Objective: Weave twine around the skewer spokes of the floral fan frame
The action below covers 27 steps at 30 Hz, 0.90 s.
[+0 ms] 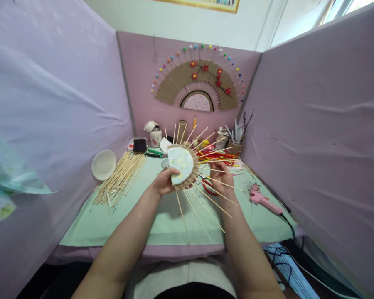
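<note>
Left hand (168,181) clamped on the cloth-faced half-disc (182,165) near its straight edge, thumb on the floral print; piece held up over the green table (157,224), thin sticks (212,200) fanning from its curved rim. Right hand (222,178) among those sticks, fingers bent, cannot tell if gripping any. Pink glue gun (265,201) at right, loose stick bundle (122,174) at left

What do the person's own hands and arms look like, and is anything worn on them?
The left hand and right hand are ungloved. The left forearm and right forearm show no sleeves, watch or bracelet. Some fingers are hidden, so I can't rule out rings.
</note>
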Each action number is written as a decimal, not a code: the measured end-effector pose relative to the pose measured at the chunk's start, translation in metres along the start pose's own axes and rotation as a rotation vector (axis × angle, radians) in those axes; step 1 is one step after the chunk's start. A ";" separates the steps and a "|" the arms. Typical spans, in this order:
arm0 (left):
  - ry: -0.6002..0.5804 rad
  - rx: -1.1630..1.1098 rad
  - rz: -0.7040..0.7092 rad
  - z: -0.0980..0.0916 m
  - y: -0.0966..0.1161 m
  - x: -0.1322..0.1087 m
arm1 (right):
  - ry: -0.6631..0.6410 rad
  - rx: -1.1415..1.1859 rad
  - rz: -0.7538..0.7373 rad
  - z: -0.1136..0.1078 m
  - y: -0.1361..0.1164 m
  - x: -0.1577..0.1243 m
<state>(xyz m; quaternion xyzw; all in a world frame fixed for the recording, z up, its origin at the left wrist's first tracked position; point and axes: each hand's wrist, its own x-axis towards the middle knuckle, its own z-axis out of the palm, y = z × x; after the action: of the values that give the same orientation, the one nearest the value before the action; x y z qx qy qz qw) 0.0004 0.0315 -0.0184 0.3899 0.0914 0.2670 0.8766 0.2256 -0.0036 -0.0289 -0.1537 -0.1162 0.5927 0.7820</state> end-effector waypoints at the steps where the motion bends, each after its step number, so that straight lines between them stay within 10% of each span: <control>1: 0.021 -0.008 0.016 0.000 -0.002 0.002 | -0.012 -0.016 0.005 0.001 0.001 0.000; 8: 0.156 0.002 0.060 0.001 -0.014 0.007 | -0.011 -0.075 0.002 -0.001 0.006 -0.001; 27: 0.044 0.091 0.071 0.003 -0.015 0.002 | -0.126 -0.054 0.035 0.006 0.009 -0.005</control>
<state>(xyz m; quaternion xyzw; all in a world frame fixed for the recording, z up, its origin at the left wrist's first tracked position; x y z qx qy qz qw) 0.0092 0.0222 -0.0267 0.4263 0.1088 0.3022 0.8457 0.2142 -0.0055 -0.0270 -0.1390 -0.1786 0.6113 0.7583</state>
